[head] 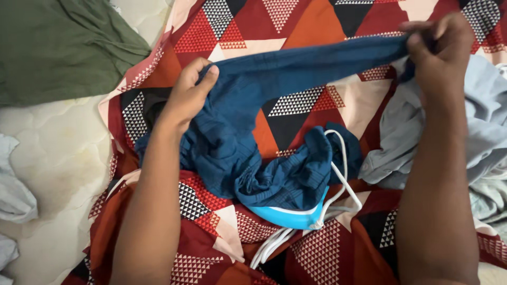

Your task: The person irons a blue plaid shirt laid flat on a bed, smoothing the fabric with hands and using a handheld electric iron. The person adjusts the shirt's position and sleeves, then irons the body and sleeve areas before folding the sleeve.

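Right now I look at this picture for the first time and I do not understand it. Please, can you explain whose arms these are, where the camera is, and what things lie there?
There is no machine here. The two bare arms belong to one person, and the single camera sits on that person's head, looking down at the hands.

The left hand and the right hand each grip one end of a dark blue garment, stretching its top edge between them. The rest hangs down in a bunch; it has a light blue band and white cords.

Under it lies a patterned cloth with red, orange, black and white triangles, spread on a cream mattress. A green garment lies at the upper left, and a pale grey-blue garment at the right.
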